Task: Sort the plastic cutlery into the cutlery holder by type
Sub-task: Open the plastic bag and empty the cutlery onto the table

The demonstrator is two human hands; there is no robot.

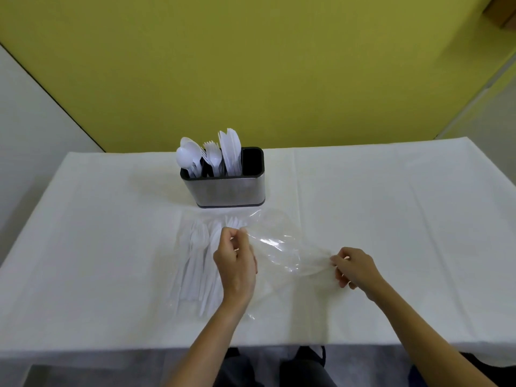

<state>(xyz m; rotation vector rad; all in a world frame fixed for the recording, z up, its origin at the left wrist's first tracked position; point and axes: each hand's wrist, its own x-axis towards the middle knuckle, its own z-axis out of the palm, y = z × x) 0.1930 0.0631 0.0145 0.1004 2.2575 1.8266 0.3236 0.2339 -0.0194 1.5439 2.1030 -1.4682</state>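
A steel cutlery holder stands at the middle of the table. In it white plastic spoons stand at the left, forks in the middle and knives to their right; its rightmost compartment looks empty. A pile of loose white plastic cutlery lies on the cloth in front of the holder. Beside the pile is a clear plastic bag. My left hand pinches the bag's left end. My right hand grips its right end, and the bag is stretched between them.
A white tablecloth covers the table, with its front edge close to my body. Behind the table is a yellow-green wall. My legs show below the table edge.
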